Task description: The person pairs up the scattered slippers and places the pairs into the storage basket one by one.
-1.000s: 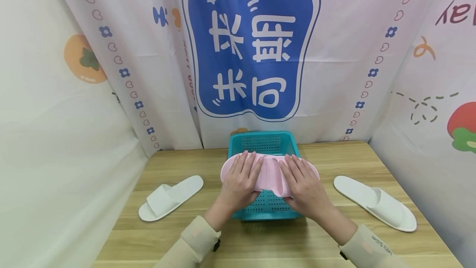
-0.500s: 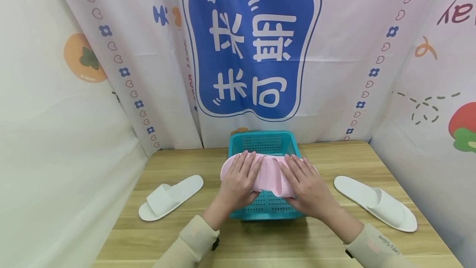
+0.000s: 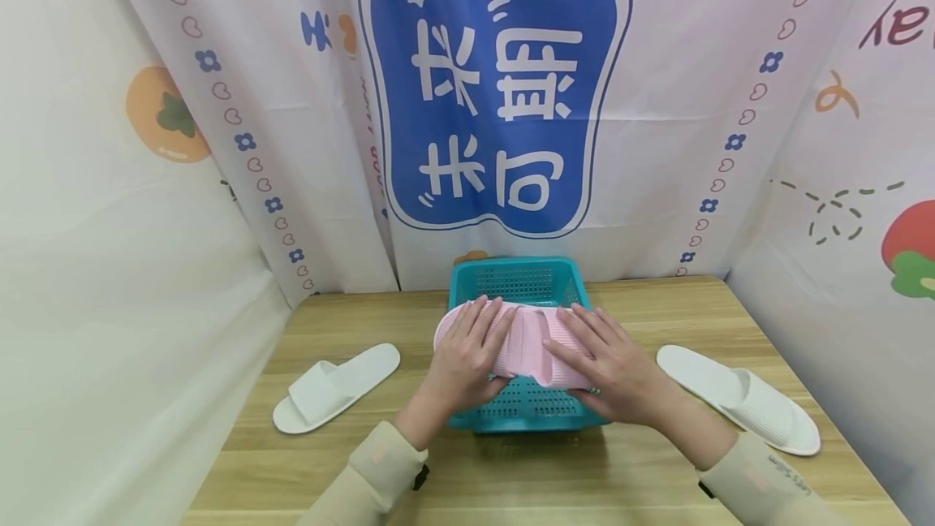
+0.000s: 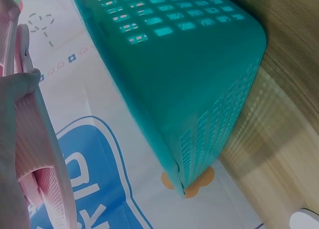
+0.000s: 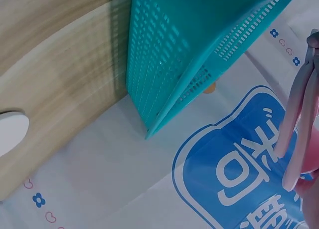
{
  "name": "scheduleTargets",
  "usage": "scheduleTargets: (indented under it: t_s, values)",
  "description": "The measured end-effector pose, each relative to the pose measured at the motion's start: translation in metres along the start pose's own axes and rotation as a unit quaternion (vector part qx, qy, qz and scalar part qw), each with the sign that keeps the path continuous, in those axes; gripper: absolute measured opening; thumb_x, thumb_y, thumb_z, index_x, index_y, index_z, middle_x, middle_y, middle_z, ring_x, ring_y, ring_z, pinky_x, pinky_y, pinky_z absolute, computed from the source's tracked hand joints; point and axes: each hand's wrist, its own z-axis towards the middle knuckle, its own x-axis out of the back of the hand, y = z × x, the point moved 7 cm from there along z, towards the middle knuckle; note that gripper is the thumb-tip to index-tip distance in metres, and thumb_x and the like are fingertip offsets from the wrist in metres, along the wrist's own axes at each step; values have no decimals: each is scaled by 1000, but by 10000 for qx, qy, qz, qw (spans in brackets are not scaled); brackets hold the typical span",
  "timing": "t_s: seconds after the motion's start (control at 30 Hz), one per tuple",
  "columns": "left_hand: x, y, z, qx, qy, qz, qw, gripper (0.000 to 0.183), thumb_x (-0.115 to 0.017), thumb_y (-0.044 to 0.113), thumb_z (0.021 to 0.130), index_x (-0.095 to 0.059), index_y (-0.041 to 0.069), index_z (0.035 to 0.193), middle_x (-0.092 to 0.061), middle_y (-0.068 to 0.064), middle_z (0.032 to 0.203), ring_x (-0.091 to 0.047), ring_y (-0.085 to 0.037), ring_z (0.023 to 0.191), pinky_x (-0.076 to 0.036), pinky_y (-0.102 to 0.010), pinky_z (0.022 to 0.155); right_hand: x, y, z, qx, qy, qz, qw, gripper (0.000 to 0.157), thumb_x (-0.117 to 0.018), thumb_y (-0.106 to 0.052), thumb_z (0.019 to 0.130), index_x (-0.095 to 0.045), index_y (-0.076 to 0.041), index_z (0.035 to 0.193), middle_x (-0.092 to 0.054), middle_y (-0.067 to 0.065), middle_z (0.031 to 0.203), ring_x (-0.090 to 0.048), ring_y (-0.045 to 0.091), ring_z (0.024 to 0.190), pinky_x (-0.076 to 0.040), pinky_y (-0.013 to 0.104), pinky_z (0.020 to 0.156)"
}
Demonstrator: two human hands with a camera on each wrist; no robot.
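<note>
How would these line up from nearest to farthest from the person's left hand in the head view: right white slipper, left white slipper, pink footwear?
From the left hand:
1. Pink footwear, in that hand's grip.
2. Left white slipper, on the left of the table.
3. Right white slipper, out past the right hand.

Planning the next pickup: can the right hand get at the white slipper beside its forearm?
Probably, after letting go: the right hand is on the pink footwear, but nothing visible blocks that white slipper.
</note>
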Motion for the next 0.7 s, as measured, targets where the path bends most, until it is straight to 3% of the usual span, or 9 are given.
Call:
scheduleTargets:
  t_s: [0.37, 0.7]
  values:
    - [2, 1, 1, -230, -25, -300, 9993, 95, -82, 50, 64, -49, 1, 138, -51, -21, 137, -47, -37, 127, -35, -48, 108, 7, -3, -3, 219, -198, 62, 9995, 91, -85, -38, 65, -44, -19, 145, -34, 22, 151, -30, 45, 137, -33, 66, 102]
    - [2, 2, 1, -329, -168, -397, 9985, 97, -82, 53, 63, -49, 2, 139, -51, -19, 138, -47, -36, 128, -34, -47, 109, 6, -6, -6, 313, -243, 100, 9992, 90, -84, -36, 67, -45, -19, 145, -32, 22, 151, -33, 45, 135, -35, 63, 102]
